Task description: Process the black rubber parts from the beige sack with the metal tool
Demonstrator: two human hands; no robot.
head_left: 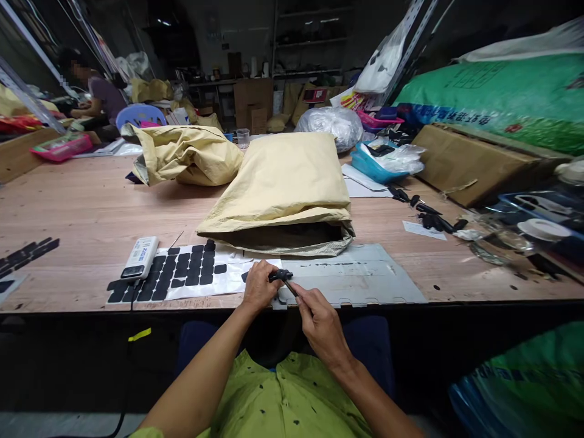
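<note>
At the table's front edge, my left hand is closed on a small black part whose exact kind I cannot make out. My right hand grips a thin dark rod-like tool, its tip against the black part. Under and beyond my hands lies a grey sheet. To the left is a white sheet bearing rows of black rounded stickers, with a white device with a small display on its corner. Just beyond, a large yellowish bag lies with its dark mouth facing me.
A second crumpled bag lies behind to the left. Several black parts are scattered right, near a cardboard box and a blue basket with plastic bags. A black cable hangs over the front edge. Another person sits far left.
</note>
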